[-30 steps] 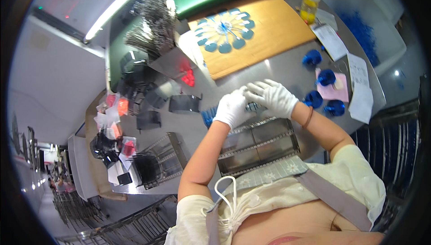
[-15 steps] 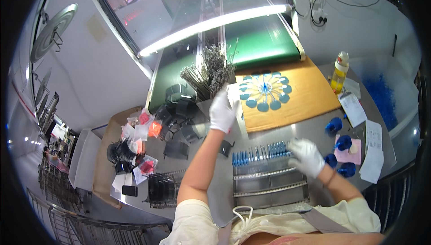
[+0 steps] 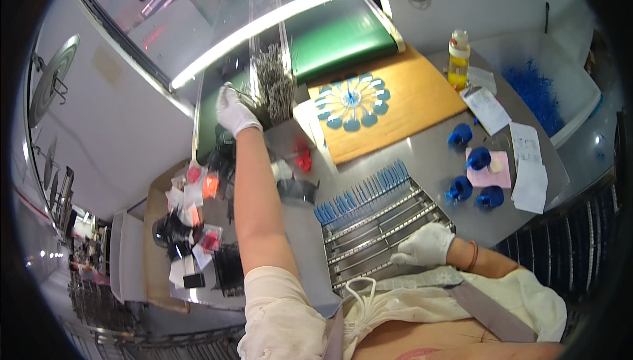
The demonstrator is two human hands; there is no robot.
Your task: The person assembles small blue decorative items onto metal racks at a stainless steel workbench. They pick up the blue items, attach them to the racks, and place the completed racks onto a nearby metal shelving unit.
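Observation:
My left hand (image 3: pixel 236 111), in a white glove, is at the far left beside a bundle of thin dark metal rods (image 3: pixel 275 86). Its bent fingers are at the tops of the rods leaning left; whether they grip any is hidden. My right hand (image 3: pixel 427 244), also gloved, is closed over the near right part of a slatted metal rack (image 3: pixel 369 228), fingers curled at a bar. Along the rack's far row stand several thin blue translucent pieces (image 3: pixel 361 192). Beyond, a radial cluster of round teal lens-like discs (image 3: pixel 351 124) lies on a cardboard sheet (image 3: pixel 402 122).
A green conveyor belt (image 3: pixel 343 37) runs behind the table under a lit tube (image 3: pixel 277 27). At right are several blue rounded pieces (image 3: pixel 480 158), a pink pad (image 3: pixel 498 174), papers and a yellow bottle (image 3: pixel 457 70). Dark curved shields (image 3: pixel 298 190), plastic bags and a phone (image 3: pixel 194 281) lie left.
My left hand has moved left across to the rod bundle's other side. My right hand has come nearer along the rack, off the blue pieces. The rack sits more tilted in view.

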